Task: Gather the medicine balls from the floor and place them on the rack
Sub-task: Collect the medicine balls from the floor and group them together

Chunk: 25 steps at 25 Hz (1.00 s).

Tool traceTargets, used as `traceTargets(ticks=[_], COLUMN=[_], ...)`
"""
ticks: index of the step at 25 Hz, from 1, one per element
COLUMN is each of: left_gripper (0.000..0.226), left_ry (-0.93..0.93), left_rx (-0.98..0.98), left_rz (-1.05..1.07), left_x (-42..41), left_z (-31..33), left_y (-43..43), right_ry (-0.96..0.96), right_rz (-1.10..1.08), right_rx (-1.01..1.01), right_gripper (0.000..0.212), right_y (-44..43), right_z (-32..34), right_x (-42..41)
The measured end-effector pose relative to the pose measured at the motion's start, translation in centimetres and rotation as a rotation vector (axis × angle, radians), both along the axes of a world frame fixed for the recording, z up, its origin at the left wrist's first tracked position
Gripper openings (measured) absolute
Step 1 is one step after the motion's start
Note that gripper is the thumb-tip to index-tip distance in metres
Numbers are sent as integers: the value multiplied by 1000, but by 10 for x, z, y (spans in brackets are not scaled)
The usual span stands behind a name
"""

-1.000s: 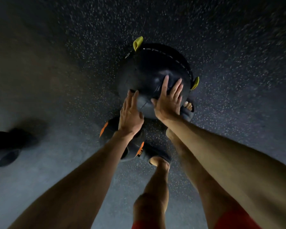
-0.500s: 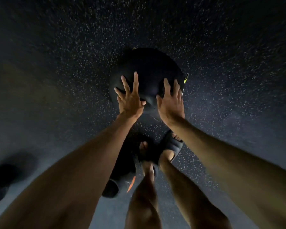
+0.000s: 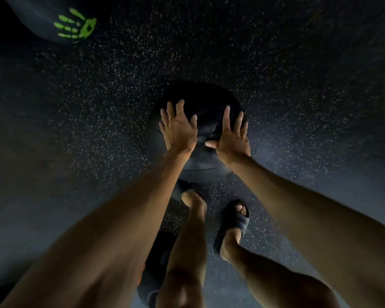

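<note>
Both left hand (image 3: 178,130) and right hand (image 3: 232,140) are now pressing spread-fingered on the medicine ball (image 3: 206,98), apparently rolling it onward; lift pending.

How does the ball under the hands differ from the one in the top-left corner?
The centre ball looks plain dark; the corner ball bears a green handprint. The centre ball has the left hand and right hand spread on it; the corner ball is untouched and cut off by the frame. Both are dark and round.
</note>
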<state>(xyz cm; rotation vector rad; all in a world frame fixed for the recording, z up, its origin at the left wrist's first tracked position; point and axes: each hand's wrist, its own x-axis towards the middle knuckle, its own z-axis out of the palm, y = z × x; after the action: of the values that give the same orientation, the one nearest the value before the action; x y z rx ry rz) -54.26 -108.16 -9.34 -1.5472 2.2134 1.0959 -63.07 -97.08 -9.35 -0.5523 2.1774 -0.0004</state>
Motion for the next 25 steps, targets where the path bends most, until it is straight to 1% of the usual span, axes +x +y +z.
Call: traceTargets(ticks=[2, 4, 6, 9, 12, 14, 15, 16, 18, 20, 22, 24, 25], left_gripper=[65, 80, 99, 119, 122, 118, 114, 108, 92, 78, 65, 56, 53], left_ry=[62, 55, 2, -102, -145, -149, -150, -148, -144, -151, -170, -217, -226], left_rx=[-77, -150, -142, -120, -164, -180, -189, -190, -181, -167, -137, -107, -106], left_rz=[-81, -237, -338, -307, -294, -327, -339, -325, -234, -100, 89, 223, 238], left_x=[1, 17, 34, 17, -32, -61, -76, -90, -120, -160, -202, -240, -253], left_z=[0, -1, 1, 1, -8, -10, -11, -10, -7, -9, -11, -10, -10], left_y=[2, 13, 26, 31, -6, -40, -56, -71, -102, -137, -179, -219, -233], right_ry=[-40, -50, -1, 32, 33, 69, 122, 173, 224, 227, 183, 135, 126], right_rz=[-58, -127, -196, -289, -316, -337, -319, -280, -185, -95, -11, 89, 128], right_rx=[15, -5, -16, 23, 31, -37, -92, -163, -310, -375, -399, -387, -375], right_gripper=[114, 106, 93, 76, 64, 56, 54, 53, 55, 60, 70, 88, 96], right_y=[-26, -44, -58, -87, -128, -145, -146, -145, -141, -135, -129, -129, -135], right_z=[-2, -7, -13, -25, -36, -41, -42, -41, -31, -18, -8, -2, -1], right_x=[-35, -64, -86, -120, -157, -176, -182, -183, -179, -178, -176, -176, -179])
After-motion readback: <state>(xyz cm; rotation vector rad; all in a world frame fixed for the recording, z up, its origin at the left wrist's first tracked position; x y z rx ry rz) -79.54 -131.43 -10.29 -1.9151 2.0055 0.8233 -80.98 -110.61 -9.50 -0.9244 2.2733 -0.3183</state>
